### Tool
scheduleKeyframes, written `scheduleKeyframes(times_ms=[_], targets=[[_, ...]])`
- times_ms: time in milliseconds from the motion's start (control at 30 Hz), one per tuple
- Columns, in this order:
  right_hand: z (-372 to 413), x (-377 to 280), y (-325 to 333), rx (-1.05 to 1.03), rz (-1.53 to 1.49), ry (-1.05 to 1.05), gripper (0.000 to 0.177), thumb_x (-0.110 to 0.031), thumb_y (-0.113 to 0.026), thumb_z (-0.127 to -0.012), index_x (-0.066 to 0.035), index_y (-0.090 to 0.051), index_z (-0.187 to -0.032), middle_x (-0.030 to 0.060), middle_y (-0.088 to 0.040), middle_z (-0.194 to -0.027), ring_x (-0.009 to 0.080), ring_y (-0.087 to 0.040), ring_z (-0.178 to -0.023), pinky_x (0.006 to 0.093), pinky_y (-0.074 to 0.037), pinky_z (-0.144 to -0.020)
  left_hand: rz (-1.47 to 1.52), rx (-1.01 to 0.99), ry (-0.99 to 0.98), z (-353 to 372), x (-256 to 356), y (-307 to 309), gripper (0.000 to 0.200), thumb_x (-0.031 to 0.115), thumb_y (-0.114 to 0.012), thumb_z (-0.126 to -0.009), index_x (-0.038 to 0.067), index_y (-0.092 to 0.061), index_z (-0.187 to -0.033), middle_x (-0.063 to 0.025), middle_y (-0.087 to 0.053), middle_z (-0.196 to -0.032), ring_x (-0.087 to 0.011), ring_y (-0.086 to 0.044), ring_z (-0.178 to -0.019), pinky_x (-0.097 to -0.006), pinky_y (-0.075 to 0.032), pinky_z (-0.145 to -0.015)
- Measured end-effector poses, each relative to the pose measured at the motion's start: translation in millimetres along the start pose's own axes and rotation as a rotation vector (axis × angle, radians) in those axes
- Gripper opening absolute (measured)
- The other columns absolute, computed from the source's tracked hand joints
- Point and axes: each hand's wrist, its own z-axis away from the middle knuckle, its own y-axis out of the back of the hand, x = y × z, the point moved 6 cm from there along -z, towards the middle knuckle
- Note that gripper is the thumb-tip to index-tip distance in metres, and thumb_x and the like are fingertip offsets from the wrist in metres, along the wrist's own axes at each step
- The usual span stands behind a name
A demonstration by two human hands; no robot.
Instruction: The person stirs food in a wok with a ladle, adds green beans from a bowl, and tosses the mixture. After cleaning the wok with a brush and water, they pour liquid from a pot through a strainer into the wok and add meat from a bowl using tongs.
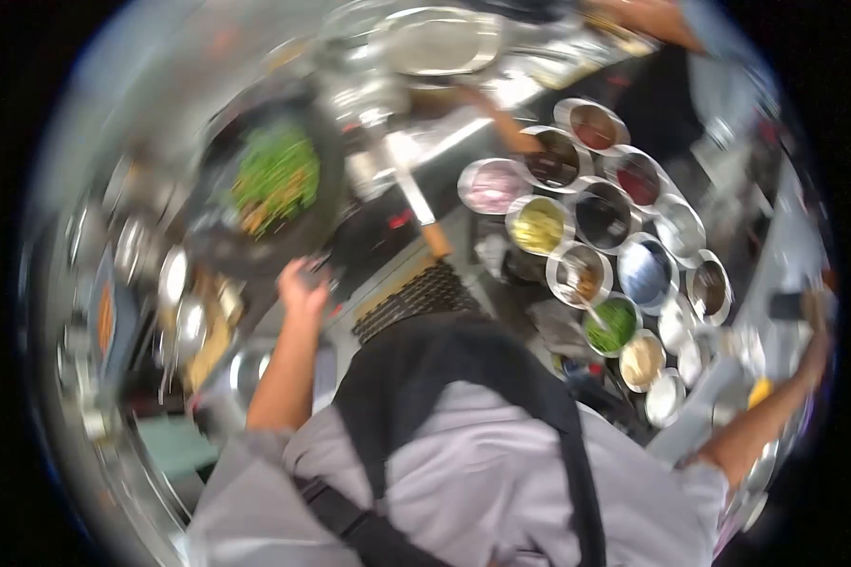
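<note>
My left hand [304, 283] is closed around the short handle of a dark wok [336, 213]. In the wok lie chopped green vegetables [272, 175] with brownish bits. My right hand [816, 307] is stretched far out to the right, smeared by motion. Its fingers seem closed at a dark, blocky object [787, 305] whose kind I cannot make out. A long metal utensil [408, 189] with a wooden handle end [436, 239] rests near the middle, right of the wok; blur hides its far end.
Several steel bowls of ingredients crowd the right side, including chopped greens [612, 324], yellow pieces [539, 225] and pink pieces [494, 186]. A black grate [416, 300] lies before me. Another person's arm [648, 17] reaches in at top right. Pots [140, 248] stand left.
</note>
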Motion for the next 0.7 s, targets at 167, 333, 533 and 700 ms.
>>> scheduleKeyframes(times_ms=[167, 333, 533, 700], targets=[[-56.3, -320.4, 61.6, 0.245, -0.500, 0.098, 0.063, -0.017, -0.076, -0.084, 0.001, -0.048, -0.138, 0.0141, -0.057, -0.132, 0.0225, -0.055, -0.118, 0.0347, -0.040, -0.104, 0.225, 0.170, 0.074, 4.0, -14.1, -5.0, 0.016, 0.004, -0.063, -0.077, 0.007, -0.053, -0.089, -0.0128, -0.059, -0.082, -0.0273, -0.061, -0.072, -0.0398, -0.052, -0.065], [2.9, -665.1, 45.7, -0.257, -0.466, 0.281, 0.080, -0.014, -0.082, -0.071, -0.002, -0.044, -0.140, 0.0172, -0.065, -0.121, 0.0246, -0.062, -0.112, 0.0387, -0.047, -0.097, 0.289, 0.157, 0.097, -5.1, -21.8, 2.5, 0.013, 0.005, -0.060, -0.079, 0.005, -0.053, -0.090, -0.0148, -0.060, -0.082, -0.0266, -0.060, -0.072, -0.0376, -0.053, -0.069], [61.1, -919.2, -20.2, -0.444, -0.138, 0.735, 0.068, -0.033, -0.076, -0.072, -0.014, -0.048, -0.131, 0.0205, -0.069, -0.098, 0.0386, -0.067, -0.094, 0.0478, -0.052, -0.083, 0.300, 0.163, 0.078, 4.5, -14.1, -4.9, 0.016, 0.001, -0.061, -0.079, 0.005, -0.052, -0.093, -0.0111, -0.057, -0.087, -0.0270, -0.061, -0.073, -0.0392, -0.055, -0.067], [96.8, -1014.9, -34.3, -0.653, -0.057, 0.858, 0.059, -0.030, -0.074, -0.072, -0.011, -0.053, -0.123, 0.0210, -0.069, -0.101, 0.0384, -0.067, -0.096, 0.0474, -0.053, -0.085, 0.299, 0.161, 0.086, 2.1, -14.3, -2.8, 0.016, 0.002, -0.060, -0.079, 0.006, -0.053, -0.092, -0.0091, -0.057, -0.085, -0.0260, -0.062, -0.072, -0.0399, -0.053, -0.065]])
